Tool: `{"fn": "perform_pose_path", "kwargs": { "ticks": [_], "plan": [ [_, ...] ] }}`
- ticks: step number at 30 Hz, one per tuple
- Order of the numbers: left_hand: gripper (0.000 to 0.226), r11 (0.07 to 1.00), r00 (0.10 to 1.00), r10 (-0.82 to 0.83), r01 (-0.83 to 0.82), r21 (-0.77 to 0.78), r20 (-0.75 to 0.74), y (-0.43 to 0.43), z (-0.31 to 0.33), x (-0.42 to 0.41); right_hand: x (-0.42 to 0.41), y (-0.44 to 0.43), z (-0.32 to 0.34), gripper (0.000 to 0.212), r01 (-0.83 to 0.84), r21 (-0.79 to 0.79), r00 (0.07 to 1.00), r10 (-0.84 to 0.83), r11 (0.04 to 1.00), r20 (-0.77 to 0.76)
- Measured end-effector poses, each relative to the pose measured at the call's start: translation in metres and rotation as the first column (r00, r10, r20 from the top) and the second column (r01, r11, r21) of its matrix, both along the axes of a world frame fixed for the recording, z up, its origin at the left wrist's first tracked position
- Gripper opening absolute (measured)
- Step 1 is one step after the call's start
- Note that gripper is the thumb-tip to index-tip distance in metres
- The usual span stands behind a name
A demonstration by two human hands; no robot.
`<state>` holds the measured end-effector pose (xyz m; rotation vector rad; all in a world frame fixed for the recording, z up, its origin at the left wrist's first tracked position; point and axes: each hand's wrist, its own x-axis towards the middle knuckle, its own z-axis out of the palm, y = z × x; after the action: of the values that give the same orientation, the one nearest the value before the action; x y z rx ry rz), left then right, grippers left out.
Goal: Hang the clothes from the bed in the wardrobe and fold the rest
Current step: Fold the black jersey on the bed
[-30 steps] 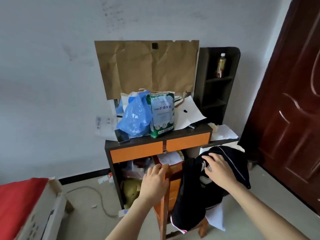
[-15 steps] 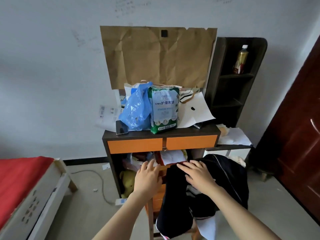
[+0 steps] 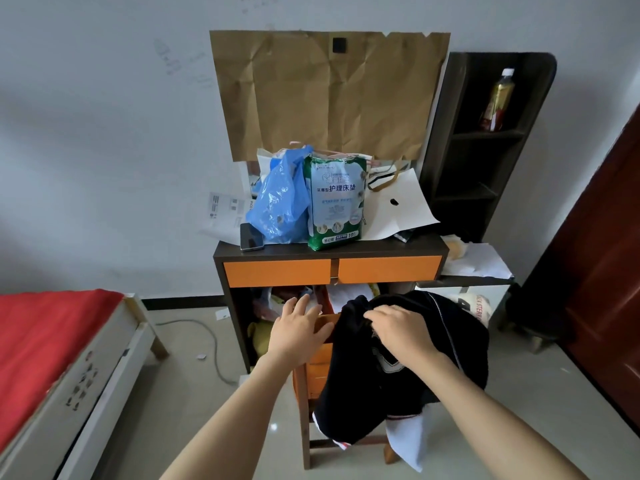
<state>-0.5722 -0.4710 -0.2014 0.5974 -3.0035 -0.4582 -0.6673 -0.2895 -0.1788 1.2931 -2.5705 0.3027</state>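
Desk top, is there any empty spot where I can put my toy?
Hardly. The desk top is crowded: phone, blue bag, green pack and white paper leave only a thin front strip right of the pack. The dark shelves below the bottle look bare.

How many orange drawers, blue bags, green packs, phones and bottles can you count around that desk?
Orange drawers: 2
Blue bag: 1
Green pack: 1
Phone: 1
Bottle: 1
Total: 6
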Motion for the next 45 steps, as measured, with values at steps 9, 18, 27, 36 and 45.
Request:
{"fn": "perform_pose_path", "kwargs": {
  "ticks": [9,18,27,36,45],
  "plan": [
    [0.056,0.825,0.973,0.106,0.029,0.565,-0.205,0.014,0.028,0.020,0.009,0.020,0.113,0.021,0.090,-0.699,0.996,-0.070,0.710,0.056],
    [0.045,0.758,0.819,0.232,0.185,0.625,-0.525,0.041,0.033,0.082,0.054,-0.050,0.164,0.022,-0.206,-0.741,0.967,0.247,0.639,-0.056],
    [0.037,0.658,0.547,0.681,-0.167,0.734,-0.486,-0.034,0.039,0.226,0.104,-0.155,0.141,0.019,-0.333,-0.712,0.859,0.511,0.618,0.041],
    [0.040,0.499,0.269,0.862,-0.596,0.629,-0.429,-0.031,0.043,0.405,0.230,-0.258,0.078,0.017,-0.463,-0.605,0.586,0.736,0.648,0.340],
    [0.039,0.298,-0.093,0.892,-0.616,0.729,-0.443,-0.025,0.064,0.549,0.395,-0.332,0.066,0.022,-0.606,-0.555,0.391,0.821,0.569,0.416]
  ]
}}
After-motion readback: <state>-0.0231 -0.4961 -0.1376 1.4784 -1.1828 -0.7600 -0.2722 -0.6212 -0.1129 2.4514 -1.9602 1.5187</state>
